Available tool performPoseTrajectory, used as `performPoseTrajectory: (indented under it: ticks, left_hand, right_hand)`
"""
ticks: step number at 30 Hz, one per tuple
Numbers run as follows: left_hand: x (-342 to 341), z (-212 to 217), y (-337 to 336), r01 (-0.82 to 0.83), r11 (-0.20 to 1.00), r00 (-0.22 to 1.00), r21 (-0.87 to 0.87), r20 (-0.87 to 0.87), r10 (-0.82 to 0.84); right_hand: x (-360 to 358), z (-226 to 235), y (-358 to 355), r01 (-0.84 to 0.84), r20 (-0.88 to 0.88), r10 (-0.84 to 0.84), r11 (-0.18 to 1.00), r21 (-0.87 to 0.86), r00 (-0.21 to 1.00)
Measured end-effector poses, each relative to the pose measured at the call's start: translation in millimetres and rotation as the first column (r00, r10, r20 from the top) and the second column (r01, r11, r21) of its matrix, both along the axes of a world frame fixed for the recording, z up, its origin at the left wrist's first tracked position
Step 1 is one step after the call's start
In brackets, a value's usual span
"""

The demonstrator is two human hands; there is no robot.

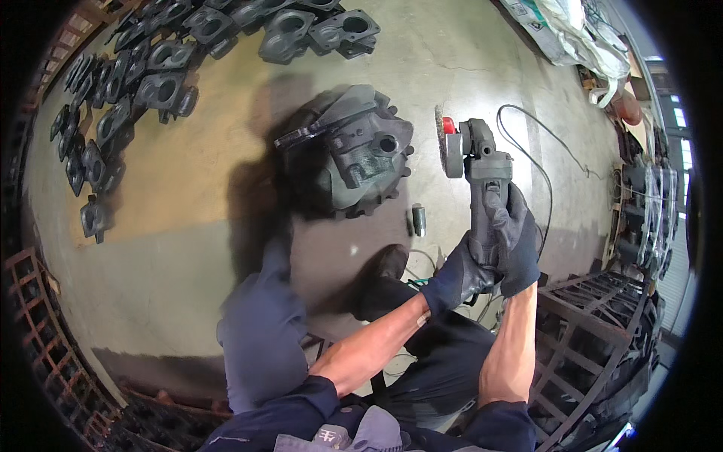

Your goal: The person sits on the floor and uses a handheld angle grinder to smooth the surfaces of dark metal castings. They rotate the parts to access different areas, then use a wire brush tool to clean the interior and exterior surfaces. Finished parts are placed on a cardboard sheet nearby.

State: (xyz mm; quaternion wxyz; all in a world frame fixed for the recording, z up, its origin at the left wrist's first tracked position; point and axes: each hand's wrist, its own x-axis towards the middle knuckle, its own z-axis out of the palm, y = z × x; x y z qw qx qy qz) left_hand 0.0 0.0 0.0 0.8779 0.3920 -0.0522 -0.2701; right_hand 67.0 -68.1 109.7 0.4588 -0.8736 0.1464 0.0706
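An angle grinder (489, 173) is held upright, with its head pointing away from me. My gloved left hand (456, 279) is closed around the rear end of its body. Higher up on the right side, my gloved right hand (520, 239) wraps the same body, fingers closed. A worn disc (440, 143) with a red centre sits at the grinder's head, behind a grey guard. To the left of the disc, and apart from it, a large dark metal casting (354, 154) with a round hole rests low before me. A small metal cylinder (419, 220) stands on the floor between casting and grinder.
Several flanged castings (162, 89) lie grouped on the floor at the far left. A black cable (544, 169) loops right of the grinder. Metal-barred crates (580, 316) stand near right and at the left edge (45, 316). White sacks (557, 34) lie far right.
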Motion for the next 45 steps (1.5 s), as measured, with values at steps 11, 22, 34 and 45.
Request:
performPoseTrajectory:
  ticks: [11,22,34,45]
  left_hand:
    - [-25,-16,-19,-0.107,0.822,0.938,-0.56,-0.33,-0.103]
    - [0,-16,18,0.164,0.981,0.986,-0.105,0.043,-0.16]
    - [-3,2,15,-0.021,0.987,0.983,-0.157,-0.183,-0.008]
    - [-8,-26,17,-0.087,0.986,0.996,-0.141,-0.022,0.085]
  right_hand:
    - [4,7,10,-0.316,0.02,0.424,0.704,-0.636,0.905]
    - [16,-12,3,-0.11,-0.125,0.149,0.955,0.274,0.981]
    - [17,-19,29,-0.197,-0.162,0.145,0.905,-0.376,0.976]
    - [26,-19,49,-0.275,-0.245,0.175,0.837,-0.473,0.954]
